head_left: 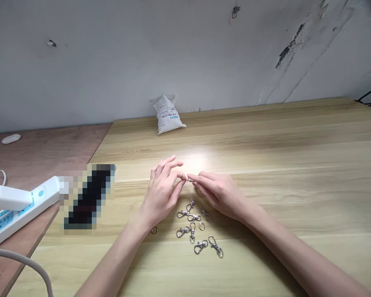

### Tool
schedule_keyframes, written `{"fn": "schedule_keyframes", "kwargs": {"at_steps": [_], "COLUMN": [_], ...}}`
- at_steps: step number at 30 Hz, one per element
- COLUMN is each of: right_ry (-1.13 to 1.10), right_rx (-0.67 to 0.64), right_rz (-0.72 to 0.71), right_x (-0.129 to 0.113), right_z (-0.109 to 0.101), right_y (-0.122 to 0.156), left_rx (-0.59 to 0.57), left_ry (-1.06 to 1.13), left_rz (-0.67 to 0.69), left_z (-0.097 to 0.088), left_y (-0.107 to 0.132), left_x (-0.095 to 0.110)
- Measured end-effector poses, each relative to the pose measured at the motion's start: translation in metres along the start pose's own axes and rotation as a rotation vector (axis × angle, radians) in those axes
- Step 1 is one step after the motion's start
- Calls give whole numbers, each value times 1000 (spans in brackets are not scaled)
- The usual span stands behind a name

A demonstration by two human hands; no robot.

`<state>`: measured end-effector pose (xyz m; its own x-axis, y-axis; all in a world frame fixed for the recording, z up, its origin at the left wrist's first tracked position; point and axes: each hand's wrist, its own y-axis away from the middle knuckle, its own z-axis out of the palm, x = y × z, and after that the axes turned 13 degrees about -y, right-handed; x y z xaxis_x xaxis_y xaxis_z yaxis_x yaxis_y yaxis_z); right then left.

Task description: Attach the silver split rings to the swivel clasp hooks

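My left hand (163, 190) and my right hand (215, 190) meet over the light wooden table (266, 165), fingertips pinched together on a small metal clasp (190, 180) held between them. Just below the hands lies a loose cluster of several silver lobster clasps (194, 225) and a split ring (202, 226). Another small ring (154, 230) rests on the table beside my left wrist. Much of the held clasp is hidden by my fingers.
A small white bag (167, 114) stands against the wall at the back. A white power strip (17, 206) with a cable lies on the brown table to the left, next to a blurred dark object (88, 196). A white oval item (11, 139) sits far left.
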<state>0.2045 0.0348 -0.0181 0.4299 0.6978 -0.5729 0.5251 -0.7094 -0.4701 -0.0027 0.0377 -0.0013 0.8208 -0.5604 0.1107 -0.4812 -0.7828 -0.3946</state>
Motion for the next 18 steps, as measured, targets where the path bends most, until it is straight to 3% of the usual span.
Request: {"fn": "schedule_keyframes", "kwargs": {"at_steps": [9,15,18], "right_ry": [45,152,116], "right_rx": [135,-58,-53], "right_rz": [-222,-319,-288], "right_x": [-9,-34,-32], "right_z": [2,14,18], "right_y": [0,-3,-3], "left_rx": [-74,-75,-35], "left_ry": [-73,-69,-92], "left_rz": [63,110,73], "left_z": [1,4,3], "left_y": [1,2,-1], "left_x": [8,6,-4]}}
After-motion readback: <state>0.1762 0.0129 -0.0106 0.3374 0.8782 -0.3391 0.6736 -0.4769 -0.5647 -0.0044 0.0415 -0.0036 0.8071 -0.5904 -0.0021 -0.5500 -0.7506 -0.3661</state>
